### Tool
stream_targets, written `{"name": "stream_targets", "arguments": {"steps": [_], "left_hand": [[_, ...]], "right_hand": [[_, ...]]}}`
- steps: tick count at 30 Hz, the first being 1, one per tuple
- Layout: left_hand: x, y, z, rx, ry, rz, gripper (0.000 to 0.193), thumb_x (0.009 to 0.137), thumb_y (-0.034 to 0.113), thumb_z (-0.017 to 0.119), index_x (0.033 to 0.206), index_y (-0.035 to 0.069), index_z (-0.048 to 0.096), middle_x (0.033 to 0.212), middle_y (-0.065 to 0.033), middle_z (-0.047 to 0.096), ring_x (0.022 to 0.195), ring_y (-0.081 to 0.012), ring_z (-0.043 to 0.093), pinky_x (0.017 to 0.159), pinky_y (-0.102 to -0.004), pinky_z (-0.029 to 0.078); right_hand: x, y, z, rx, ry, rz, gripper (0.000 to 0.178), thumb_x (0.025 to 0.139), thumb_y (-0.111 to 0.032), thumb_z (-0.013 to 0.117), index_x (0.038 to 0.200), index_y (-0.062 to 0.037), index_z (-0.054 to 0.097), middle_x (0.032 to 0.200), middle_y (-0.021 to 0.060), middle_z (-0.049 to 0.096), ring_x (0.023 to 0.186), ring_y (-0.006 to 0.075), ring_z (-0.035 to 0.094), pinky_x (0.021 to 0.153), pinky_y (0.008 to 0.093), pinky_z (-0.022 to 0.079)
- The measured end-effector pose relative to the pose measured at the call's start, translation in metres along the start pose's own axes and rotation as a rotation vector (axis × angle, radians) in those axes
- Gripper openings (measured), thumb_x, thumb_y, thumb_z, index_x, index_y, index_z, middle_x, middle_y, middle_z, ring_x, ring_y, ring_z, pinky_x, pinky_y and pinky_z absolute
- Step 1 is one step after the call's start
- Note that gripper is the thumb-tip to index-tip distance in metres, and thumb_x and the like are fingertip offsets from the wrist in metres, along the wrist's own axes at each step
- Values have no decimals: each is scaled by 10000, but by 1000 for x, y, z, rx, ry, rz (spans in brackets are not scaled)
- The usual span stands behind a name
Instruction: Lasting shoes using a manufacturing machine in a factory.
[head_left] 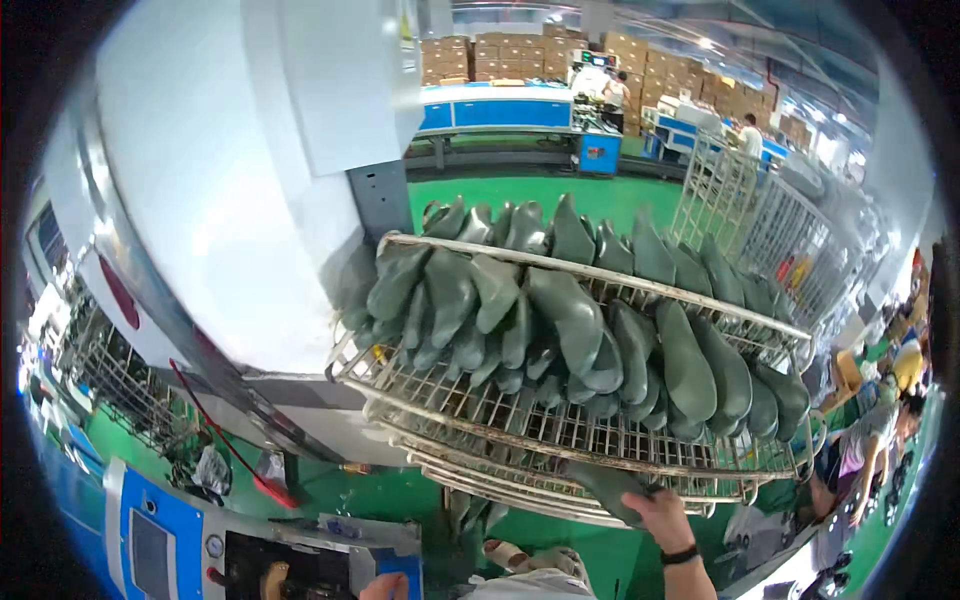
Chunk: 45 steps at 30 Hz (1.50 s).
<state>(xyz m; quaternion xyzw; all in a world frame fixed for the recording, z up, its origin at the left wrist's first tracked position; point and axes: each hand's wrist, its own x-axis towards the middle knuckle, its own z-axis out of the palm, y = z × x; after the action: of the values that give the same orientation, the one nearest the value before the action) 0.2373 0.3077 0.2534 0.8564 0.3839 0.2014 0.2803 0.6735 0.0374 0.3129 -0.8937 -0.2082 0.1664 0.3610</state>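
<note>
My right hand (664,518), with a black band at the wrist, grips one end of a dark green shoe-shaped piece (612,490). The piece lies level, at the near edge of a wire rack (470,432). Many similar green shoe-shaped pieces (686,365) hang in rows on the rack's upper rail, toes down and overlapping. Only a small part of my left hand (386,587) shows at the lower edge, beside a machine; its fingers are hidden.
A blue and white machine (165,540) with a gauge and a dark opening stands at the lower left. Behind the rack's left end rises a large white cabinet (220,200). Beyond lie green floor, a blue workbench (500,112), stacked cartons (500,55) and a few people.
</note>
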Motion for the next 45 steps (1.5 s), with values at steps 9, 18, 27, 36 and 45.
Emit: {"name": "stream_targets", "arguments": {"steps": [9,18,27,36,45], "left_hand": [[29,-10,-5,-8,-18,27,240,1008,210,627,1123,34,743,961,-180,737,825,-379,680,731,-466,543],[17,-17,-10,33,41,215,219,1033,221,623,1091,50,747,864,-141,696,752,-326,644,739,-481,533],[-38,-20,-26,-238,203,-345,286,1022,266,644,1219,83,741,997,-152,751,864,-354,696,760,-414,559],[-73,10,2,19,229,-596,284,992,309,645,1134,81,737,999,-196,743,844,-385,691,744,-482,549],[-71,32,10,-36,242,-641,321,998,338,639,1162,79,734,1010,-185,746,879,-371,697,782,-479,547]], "right_hand": [[-127,-27,-112,-126,393,-486,316,666,32,695,965,-72,685,954,179,667,878,385,646,781,426,539],[-25,-138,-183,401,465,-411,218,848,-100,741,1036,5,713,1009,99,717,916,239,671,798,358,525],[205,-304,-178,-185,358,-595,808,847,-519,773,1379,55,575,1043,188,738,997,242,696,852,373,527],[330,-352,-92,-936,148,-945,559,812,-467,836,1009,50,757,1587,186,408,1082,372,647,913,482,535],[367,-333,-124,-570,-21,-775,500,892,-441,764,1042,36,768,1398,151,644,910,308,696,825,438,548]]}}
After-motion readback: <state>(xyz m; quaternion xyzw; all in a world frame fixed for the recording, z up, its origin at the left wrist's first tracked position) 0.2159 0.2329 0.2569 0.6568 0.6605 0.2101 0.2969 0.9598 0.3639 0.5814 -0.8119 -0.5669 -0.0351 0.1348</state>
